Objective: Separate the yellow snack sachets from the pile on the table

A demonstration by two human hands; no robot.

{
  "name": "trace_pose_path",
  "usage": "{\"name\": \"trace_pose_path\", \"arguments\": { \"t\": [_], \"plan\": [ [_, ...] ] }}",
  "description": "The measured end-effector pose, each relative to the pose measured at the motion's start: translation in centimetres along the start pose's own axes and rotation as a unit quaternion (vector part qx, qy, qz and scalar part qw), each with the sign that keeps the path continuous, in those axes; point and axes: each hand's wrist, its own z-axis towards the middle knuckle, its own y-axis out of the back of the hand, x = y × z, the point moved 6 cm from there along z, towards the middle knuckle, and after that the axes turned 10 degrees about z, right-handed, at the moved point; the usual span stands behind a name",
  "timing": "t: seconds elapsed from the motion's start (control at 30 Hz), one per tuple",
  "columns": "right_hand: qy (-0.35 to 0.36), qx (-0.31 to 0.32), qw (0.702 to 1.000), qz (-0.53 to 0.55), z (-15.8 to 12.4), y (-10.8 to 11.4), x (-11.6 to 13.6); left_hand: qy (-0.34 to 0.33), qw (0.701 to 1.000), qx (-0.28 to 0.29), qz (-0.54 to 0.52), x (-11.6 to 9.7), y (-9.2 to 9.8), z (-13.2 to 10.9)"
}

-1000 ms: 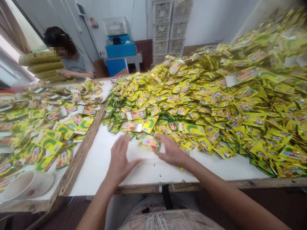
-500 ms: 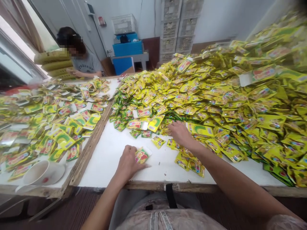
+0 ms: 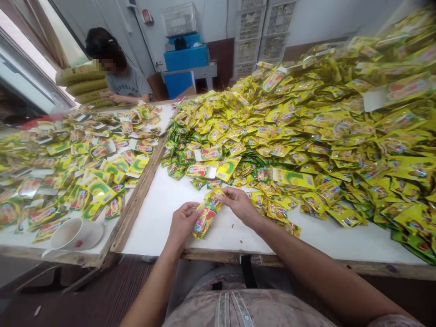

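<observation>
In the head view, my left hand (image 3: 184, 222) grips the side of a small printed carton (image 3: 205, 219) with colourful lettering, tilted just above the white tabletop. At the carton's upper end, my right hand (image 3: 240, 205) pinches a yellow sachet (image 3: 217, 197). Fingers partly cover the sachet, and I cannot tell how far it sits inside the carton. Beyond my hands, a printed carton (image 3: 197, 171) with a white end flap lies at the edge of the heap, beside a yellow carton (image 3: 228, 168). Another yellow carton (image 3: 293, 178) rests on the sachets to the right.
A large heap of yellow sachets (image 3: 306, 122) covers the right and back, with green sachets (image 3: 179, 138) at its left edge. Left of a wooden strip (image 3: 138, 190) lie many cartons (image 3: 98, 188) and a white cup (image 3: 73, 236). Another person (image 3: 126, 84) sits at the far left.
My right hand has come from the heap towards my left hand and now meets the carton with a yellow sachet. The carton has been lifted and turned. The view has shifted slightly.
</observation>
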Motion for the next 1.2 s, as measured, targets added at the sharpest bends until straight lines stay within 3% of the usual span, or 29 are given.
{"name": "trace_pose_path", "arguments": {
  "t": [0.1,0.3,0.4,0.47,0.6,0.67,0.73,0.87,0.93,1.07,1.2],
  "plan": [
    [0.004,0.003,0.994,-0.113,-0.2,0.2,0.2,-0.005,0.999,-0.035,-0.031,-0.3,0.2,-0.4],
    [-0.031,0.101,0.976,-0.191,0.0,-1.0,0.6,-0.008,1.0,-0.004,-0.026,-0.4,-0.1,-0.5],
    [0.001,0.053,0.968,-0.245,1.3,-0.7,1.4,0.027,0.997,-0.031,-0.058,-0.1,0.9,-0.2],
    [0.063,0.036,0.932,-0.355,2.5,-0.7,2.1,0.041,0.995,-0.056,-0.077,-0.1,1.8,0.0],
    [0.174,0.125,0.796,-0.566,4.3,-2.5,1.2,0.05,0.993,-0.068,-0.083,-0.2,2.5,0.2],
    [0.187,0.143,0.773,-0.589,4.7,-2.8,0.6,0.048,0.993,-0.072,-0.08,-0.1,2.8,0.1],
    [0.172,0.121,0.801,-0.56,4.7,-2.3,0.5,0.047,0.993,-0.079,-0.074,0.0,3.1,0.0],
    [0.112,0.061,0.929,-0.346,3.8,-0.8,1.4,0.053,0.994,-0.078,-0.052,0.3,3.2,0.0],
    [0.085,0.073,0.965,-0.239,3.0,-0.9,1.7,0.054,0.996,-0.056,-0.046,0.2,2.8,0.0],
    [0.071,0.096,0.971,-0.209,1.8,-1.8,2.3,0.049,0.997,0.001,-0.061,-0.4,1.7,-0.3],
    [0.066,0.151,0.963,-0.211,1.6,-2.7,2.5,0.037,0.996,0.021,-0.076,-0.6,1.2,-0.8]
  ]
}}
